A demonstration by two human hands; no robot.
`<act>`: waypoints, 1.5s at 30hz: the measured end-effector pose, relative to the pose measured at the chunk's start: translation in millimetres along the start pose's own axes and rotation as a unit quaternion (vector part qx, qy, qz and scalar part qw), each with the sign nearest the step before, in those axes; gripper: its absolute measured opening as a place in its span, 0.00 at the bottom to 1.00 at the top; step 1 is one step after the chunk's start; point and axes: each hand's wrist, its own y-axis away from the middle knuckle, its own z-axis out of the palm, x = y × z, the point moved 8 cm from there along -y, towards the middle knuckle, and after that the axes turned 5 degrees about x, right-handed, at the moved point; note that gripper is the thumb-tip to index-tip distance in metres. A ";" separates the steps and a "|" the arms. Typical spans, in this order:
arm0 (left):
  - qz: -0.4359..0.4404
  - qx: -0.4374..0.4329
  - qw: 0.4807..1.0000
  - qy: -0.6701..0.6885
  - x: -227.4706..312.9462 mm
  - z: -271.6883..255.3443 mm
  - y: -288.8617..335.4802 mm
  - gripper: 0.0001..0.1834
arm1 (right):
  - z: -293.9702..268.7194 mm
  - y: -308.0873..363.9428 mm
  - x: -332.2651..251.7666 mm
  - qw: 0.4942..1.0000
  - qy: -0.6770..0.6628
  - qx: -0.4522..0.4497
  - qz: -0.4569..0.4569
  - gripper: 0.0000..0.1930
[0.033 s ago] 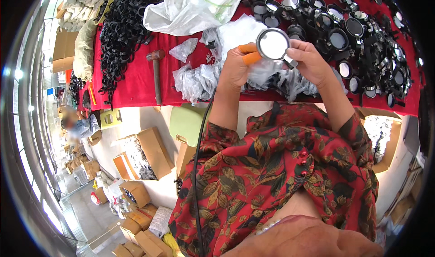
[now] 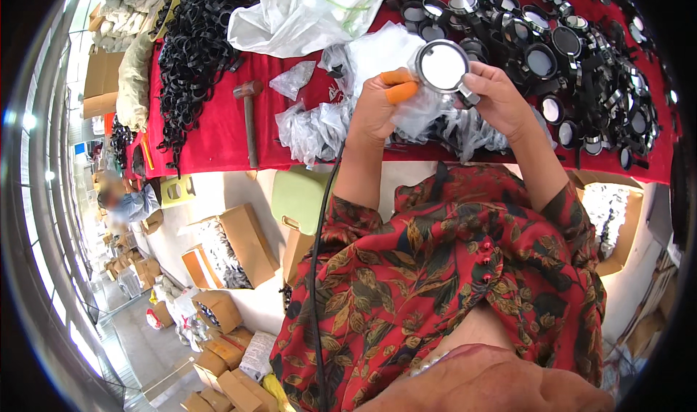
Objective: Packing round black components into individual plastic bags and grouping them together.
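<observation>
Over the bench [image 2: 207, 121], the round disc [image 2: 443, 66], probably light, stiff and fragile, suits a hold by its rim [image 2: 442, 42], where the right grip [image 2: 496, 97] pinches; the left grip [image 2: 380, 105]: I cannot tell.

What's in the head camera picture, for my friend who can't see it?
A person's right hand holds a round, black-rimmed disc; the left hand, with orange finger covers, is close by. On the red cloth lie many similar discs, a hammer and black straps.
</observation>
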 end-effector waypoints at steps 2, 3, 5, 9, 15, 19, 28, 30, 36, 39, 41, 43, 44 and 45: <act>-0.027 -0.015 0.997 0.071 -3.9 3.9 1.2 0.08 | -13.9 4.3 -0.5 1.000 0.013 0.026 -0.008 0.14; -0.028 -0.015 0.997 0.070 -5.2 5.8 0.4 0.08 | -21.3 5.5 -1.9 0.998 0.027 0.050 -0.016 0.14; -0.014 0.024 0.997 0.075 -6.9 5.0 -1.5 0.08 | -23.2 14.5 -7.7 0.997 0.033 0.066 -0.033 0.15; 0.024 0.027 0.999 0.005 -7.1 24.6 0.9 0.06 | -2.5 40.6 -21.6 0.998 -0.035 0.023 -0.045 0.18; 0.070 -0.077 0.989 -0.105 -2.8 52.1 1.6 0.06 | -22.6 42.7 -13.9 0.999 0.009 0.043 -0.007 0.18; -0.008 -0.011 0.996 0.083 -8.9 42.8 3.7 0.08 | -36.0 54.8 -18.6 0.994 0.028 0.100 -0.030 0.14; 0.165 -0.089 0.963 -0.192 -28.4 121.3 39.4 0.05 | -14.7 77.2 -38.1 0.739 0.596 0.158 -0.271 0.14; 0.182 -0.136 0.955 -0.188 -48.4 140.0 55.2 0.04 | -42.3 84.9 -42.8 0.817 0.472 0.247 -0.222 0.13; 0.019 -0.031 0.991 -0.131 -114.0 135.4 50.6 0.05 | -91.0 108.4 -48.1 0.902 0.180 0.329 -0.216 0.16; 0.013 -0.099 0.985 -0.143 -141.2 169.9 65.6 0.07 | -107.6 123.1 -64.8 0.822 0.419 0.299 -0.244 0.14; 0.078 -0.214 0.935 -0.273 -134.5 191.7 59.2 0.09 | -131.6 144.2 -77.9 0.787 0.404 0.323 -0.336 0.14; 0.055 -0.154 0.921 -0.353 -131.3 179.6 43.3 0.12 | -155.2 169.6 -100.7 0.701 0.505 0.360 -0.352 0.12; 0.038 -0.122 0.921 -0.369 -132.8 175.7 36.9 0.13 | -174.9 181.6 -101.0 0.682 0.550 0.364 -0.316 0.11; 0.022 -0.087 0.918 -0.387 -134.7 172.1 31.8 0.14 | -189.4 190.4 -100.7 0.663 0.591 0.365 -0.280 0.10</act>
